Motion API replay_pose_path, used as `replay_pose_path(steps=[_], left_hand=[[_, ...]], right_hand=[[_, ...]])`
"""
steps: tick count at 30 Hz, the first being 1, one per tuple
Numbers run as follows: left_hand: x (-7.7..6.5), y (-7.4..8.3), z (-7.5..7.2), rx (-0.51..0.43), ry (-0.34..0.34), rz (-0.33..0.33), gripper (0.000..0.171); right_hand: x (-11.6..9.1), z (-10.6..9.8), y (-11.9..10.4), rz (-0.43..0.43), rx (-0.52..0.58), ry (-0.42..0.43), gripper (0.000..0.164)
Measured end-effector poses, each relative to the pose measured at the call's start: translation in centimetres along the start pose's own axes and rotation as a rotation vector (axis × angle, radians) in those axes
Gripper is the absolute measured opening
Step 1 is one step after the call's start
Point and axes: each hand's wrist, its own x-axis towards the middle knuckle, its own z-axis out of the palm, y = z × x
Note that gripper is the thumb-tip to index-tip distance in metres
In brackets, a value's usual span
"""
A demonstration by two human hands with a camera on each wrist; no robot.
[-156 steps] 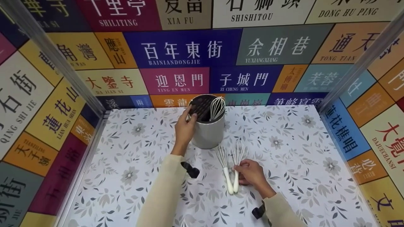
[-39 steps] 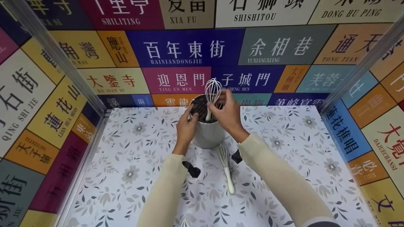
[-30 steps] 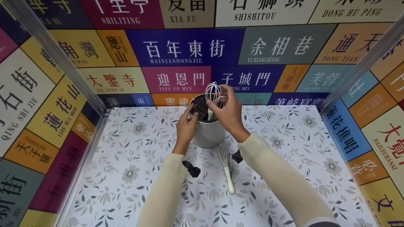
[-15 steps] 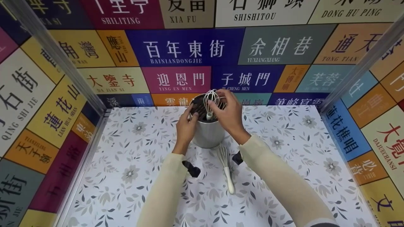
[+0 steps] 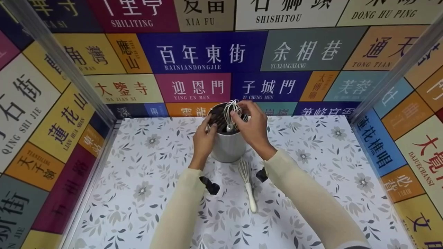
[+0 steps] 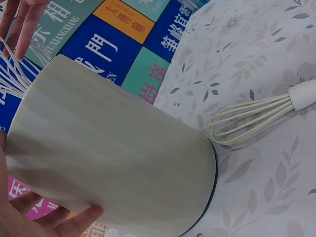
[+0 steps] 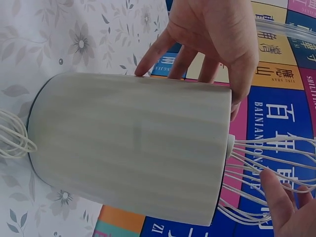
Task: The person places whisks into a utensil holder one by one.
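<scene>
My left hand (image 5: 204, 138) grips the left side of a pale grey utensil holder (image 5: 228, 148), thumb over its rim and fingers along its outer wall. Inside the holder's left part, a dark slotted piece (image 5: 218, 119) shows. At the mouth, my right hand (image 5: 254, 122) pinches the wire head of a whisk (image 5: 231, 112); its handle end is down inside the holder. A second whisk head (image 7: 239, 212) sticks out of the mouth beside it, mostly behind the right hand in the head view. Another white-handled whisk (image 5: 250, 193) lies on the table in front of the holder.
The table (image 5: 155, 207) has a grey leaf and flower print. Colourful lettered panels (image 5: 204, 52) form the back and side walls, with clear corner posts (image 5: 83, 76) at left and right. The holder stands close to the back wall. Black wrist cameras (image 5: 211, 186) hang under both sleeves.
Two whisks lay on the table at first; my right hand has taken one to the holder and lowered it in, handle first. In the last half second it sinks slightly. The left hand keeps its grip.
</scene>
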Motion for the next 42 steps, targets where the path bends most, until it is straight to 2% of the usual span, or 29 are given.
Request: replay_pose_path(steps=[15, 19, 24, 32, 38, 42], left_hand=[[0.0, -0.2, 0.1, 0.006, -0.008, 0.004, 0.050], [0.0, -0.2, 0.1, 0.002, -0.007, 0.008, 0.050], [-0.1, -0.2, 0.1, -0.004, -0.002, 0.003, 0.050], [0.0, -0.2, 0.2, -0.008, 0.011, 0.005, 0.049], [0.0, -0.2, 0.2, -0.018, 0.002, -0.003, 0.049], [0.0, -0.2, 0.2, -0.028, 0.004, -0.003, 0.049]], right_hand=[[-1.7, -0.1, 0.3, -0.114, -0.124, -0.032, 0.027], [-2.1, -0.2, 0.5, -0.132, -0.117, -0.043, 0.024], [-2.8, -0.7, 0.7, -0.119, -0.042, -0.038, 0.024], [-4.1, -2.1, 1.0, -0.034, 0.036, -0.049, 0.019], [-5.3, -3.5, 2.1, 0.071, 0.009, -0.038, 0.017], [-6.5, -4.1, 3.4, 0.178, 0.066, -0.082, 0.023]])
